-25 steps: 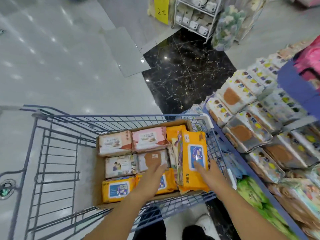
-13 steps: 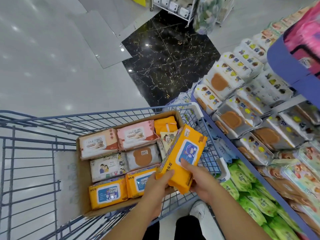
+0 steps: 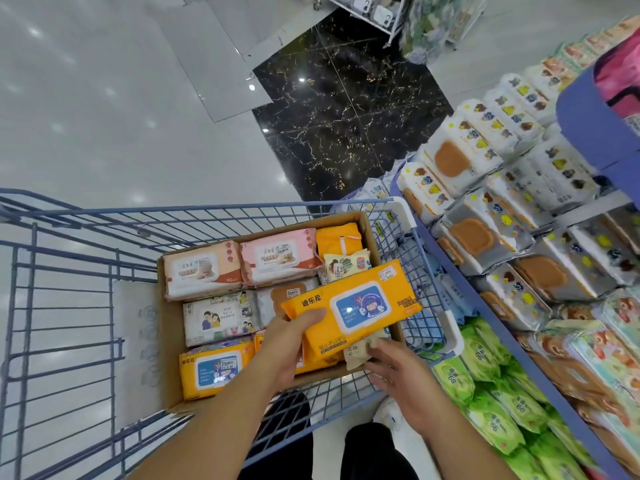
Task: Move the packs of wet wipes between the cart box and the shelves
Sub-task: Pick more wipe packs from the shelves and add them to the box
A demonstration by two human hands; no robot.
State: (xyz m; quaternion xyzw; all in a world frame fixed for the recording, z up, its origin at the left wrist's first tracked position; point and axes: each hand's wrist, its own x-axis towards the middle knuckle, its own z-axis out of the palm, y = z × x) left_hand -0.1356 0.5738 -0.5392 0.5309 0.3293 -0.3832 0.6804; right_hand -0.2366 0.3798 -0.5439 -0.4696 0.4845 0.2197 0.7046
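Progress seems early in the head view: left hand (image 3: 291,341) grips a yellow-orange soft plastic wipes pack with blue lid (image 3: 353,306) just above the brown cardboard cart box (image 3: 341,219), right hand (image 3: 401,372) loosely spread beneath it, its hold unclear, several other wipes packs (image 3: 221,315) boxed beside the stocked blue shelves (image 3: 502,332).

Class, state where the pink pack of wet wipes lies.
In the head view, the pink pack lies in the far row of the cardboard box, between a peach pack, left, and an orange pack, right.

Open floor (image 3: 104,116) left; shelves (image 3: 519,237) crowd cart (image 3: 433,306) right.
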